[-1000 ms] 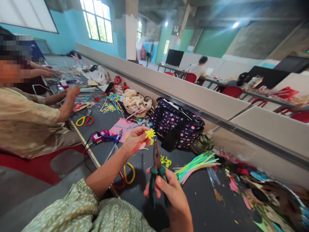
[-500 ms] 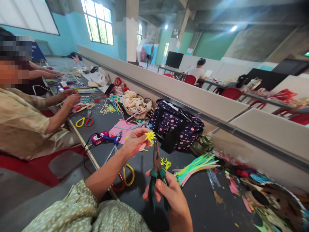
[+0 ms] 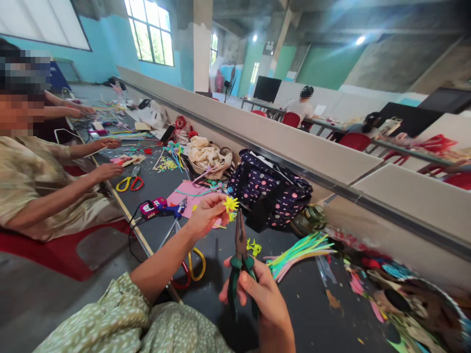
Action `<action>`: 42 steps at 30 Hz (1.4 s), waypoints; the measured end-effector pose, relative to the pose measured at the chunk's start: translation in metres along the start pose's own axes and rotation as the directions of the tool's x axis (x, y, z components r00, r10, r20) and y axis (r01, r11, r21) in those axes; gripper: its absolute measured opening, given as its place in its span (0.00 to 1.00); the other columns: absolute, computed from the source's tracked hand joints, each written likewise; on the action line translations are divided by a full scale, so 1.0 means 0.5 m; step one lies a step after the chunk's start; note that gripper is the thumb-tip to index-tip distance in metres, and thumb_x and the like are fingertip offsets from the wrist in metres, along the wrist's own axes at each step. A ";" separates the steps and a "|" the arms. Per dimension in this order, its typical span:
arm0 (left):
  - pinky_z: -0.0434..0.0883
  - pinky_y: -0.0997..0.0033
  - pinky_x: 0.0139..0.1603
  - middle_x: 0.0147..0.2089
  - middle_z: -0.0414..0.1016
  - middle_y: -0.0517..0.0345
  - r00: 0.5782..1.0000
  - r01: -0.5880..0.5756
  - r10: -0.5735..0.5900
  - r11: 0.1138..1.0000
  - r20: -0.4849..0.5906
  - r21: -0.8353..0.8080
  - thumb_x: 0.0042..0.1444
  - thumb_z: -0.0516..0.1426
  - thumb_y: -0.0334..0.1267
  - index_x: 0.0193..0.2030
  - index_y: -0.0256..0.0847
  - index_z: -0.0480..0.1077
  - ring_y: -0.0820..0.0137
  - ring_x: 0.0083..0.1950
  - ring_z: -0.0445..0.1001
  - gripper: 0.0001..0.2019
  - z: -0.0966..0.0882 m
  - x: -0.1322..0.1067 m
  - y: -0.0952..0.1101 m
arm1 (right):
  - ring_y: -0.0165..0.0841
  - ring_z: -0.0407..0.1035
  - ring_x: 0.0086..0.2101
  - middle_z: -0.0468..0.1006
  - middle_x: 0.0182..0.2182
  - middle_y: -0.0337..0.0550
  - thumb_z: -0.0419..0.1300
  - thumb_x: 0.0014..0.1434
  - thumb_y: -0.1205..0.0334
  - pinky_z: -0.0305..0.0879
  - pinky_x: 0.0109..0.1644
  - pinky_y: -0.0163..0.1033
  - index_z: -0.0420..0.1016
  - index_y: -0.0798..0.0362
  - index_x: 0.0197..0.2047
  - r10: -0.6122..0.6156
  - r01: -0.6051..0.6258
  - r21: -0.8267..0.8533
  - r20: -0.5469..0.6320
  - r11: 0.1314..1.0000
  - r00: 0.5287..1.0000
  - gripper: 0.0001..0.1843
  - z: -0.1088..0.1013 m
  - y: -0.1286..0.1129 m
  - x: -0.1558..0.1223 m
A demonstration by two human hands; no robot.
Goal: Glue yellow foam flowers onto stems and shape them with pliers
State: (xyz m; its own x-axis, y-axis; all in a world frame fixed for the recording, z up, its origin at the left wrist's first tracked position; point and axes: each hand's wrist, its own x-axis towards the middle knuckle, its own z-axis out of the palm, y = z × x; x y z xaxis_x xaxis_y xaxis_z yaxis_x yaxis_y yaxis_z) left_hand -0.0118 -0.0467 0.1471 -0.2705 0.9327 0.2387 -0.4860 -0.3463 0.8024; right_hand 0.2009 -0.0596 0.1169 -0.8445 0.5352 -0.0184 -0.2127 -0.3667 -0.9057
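My left hand point(image 3: 204, 215) pinches a small yellow spiky flower piece point(image 3: 230, 204) above the dark table point(image 3: 301, 304). My right hand point(image 3: 259, 293) grips the green handles of a pair of pliers point(image 3: 240, 255), whose closed jaws point up to just under the yellow piece. More yellow scraps point(image 3: 253, 247) lie on the table right of the pliers. A bundle of green, yellow and pink strips point(image 3: 298, 252) lies beside my right hand.
A polka-dot bag point(image 3: 270, 189) stands against the grey divider point(image 3: 294, 147). Red-and-yellow scissors point(image 3: 191, 269), a blue glue gun point(image 3: 171, 210) and a pink sheet point(image 3: 187, 193) lie left. A person sits at my left, hands point(image 3: 110, 169) on the table near other scissors point(image 3: 128, 184).
My hands, the pliers and the yellow piece have barely shifted. The person on my left has stretched an arm forward and moved their hands apart along the table.
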 end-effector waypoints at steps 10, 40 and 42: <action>0.62 0.79 0.15 0.20 0.72 0.60 0.991 0.066 -0.080 0.989 0.103 0.135 0.51 0.64 0.47 0.30 0.35 0.69 0.75 0.15 0.69 0.16 -0.016 -0.001 0.006 | 0.32 0.72 0.22 0.76 0.19 0.41 0.63 0.60 0.50 0.66 0.30 0.36 0.73 0.59 0.49 0.010 -0.011 0.008 0.034 1.000 0.999 0.22 -0.001 0.002 -0.001; 0.57 0.81 0.19 0.20 0.69 0.64 0.980 0.119 -0.170 0.917 0.104 0.382 0.56 0.59 0.51 0.33 0.38 0.65 0.78 0.16 0.68 0.17 -0.014 -0.006 0.040 | 0.26 0.61 0.18 0.78 0.20 0.45 0.60 0.59 0.42 0.54 0.25 0.32 0.72 0.61 0.49 0.020 -0.028 -0.244 -0.036 0.969 0.999 0.29 -0.001 -0.007 0.002; 0.57 0.80 0.18 0.20 0.68 0.65 0.982 0.112 -0.161 0.913 0.094 0.392 0.56 0.59 0.52 0.32 0.38 0.65 0.78 0.16 0.68 0.17 -0.013 -0.008 0.042 | 0.26 0.59 0.18 0.79 0.22 0.46 0.59 0.60 0.43 0.54 0.25 0.32 0.72 0.60 0.49 0.007 -0.022 -0.288 -0.053 0.957 0.999 0.28 0.001 -0.007 0.003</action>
State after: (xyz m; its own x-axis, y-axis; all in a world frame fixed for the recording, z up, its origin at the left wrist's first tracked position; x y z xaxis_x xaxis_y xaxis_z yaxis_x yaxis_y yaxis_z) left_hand -0.0264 -0.0582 0.1597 -0.1094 0.9816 0.1566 -0.1478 -0.1719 0.9740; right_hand 0.2002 -0.0580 0.1205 -0.8191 0.5718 -0.0472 -0.0433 -0.1436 -0.9887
